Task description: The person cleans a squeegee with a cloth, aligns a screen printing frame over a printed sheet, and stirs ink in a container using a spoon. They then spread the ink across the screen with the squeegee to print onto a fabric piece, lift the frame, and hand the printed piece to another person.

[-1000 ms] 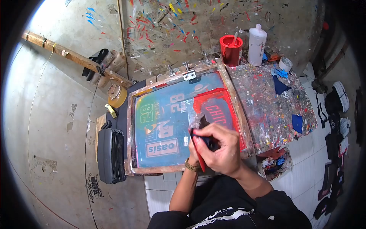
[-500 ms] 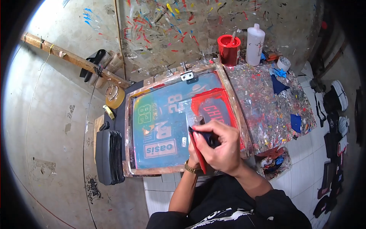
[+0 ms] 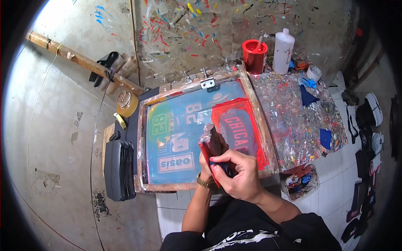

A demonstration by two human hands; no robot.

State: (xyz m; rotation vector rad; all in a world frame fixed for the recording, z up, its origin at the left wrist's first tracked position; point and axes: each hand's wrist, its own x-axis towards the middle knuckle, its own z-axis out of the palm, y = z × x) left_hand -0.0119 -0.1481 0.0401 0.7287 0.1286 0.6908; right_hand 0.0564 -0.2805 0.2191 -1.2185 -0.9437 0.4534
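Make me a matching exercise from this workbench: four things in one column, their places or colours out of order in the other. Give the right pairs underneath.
Things
1. Watch
2. Paint can
3. Bottle
4. Jar

Places or colours
A. White, standing upright
B. Amber, left of the wooden frame
C. Worn on the left wrist
D. Red, open at the top

Right pairs: 1-C, 2-D, 3-A, 4-B

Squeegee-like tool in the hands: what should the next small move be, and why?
Probably a light wipe with the dark cloth along the red side of the squeegee-like tool: red shows there, the left hand seems to steady the tool, and the right hand pinches the cloth close against it.
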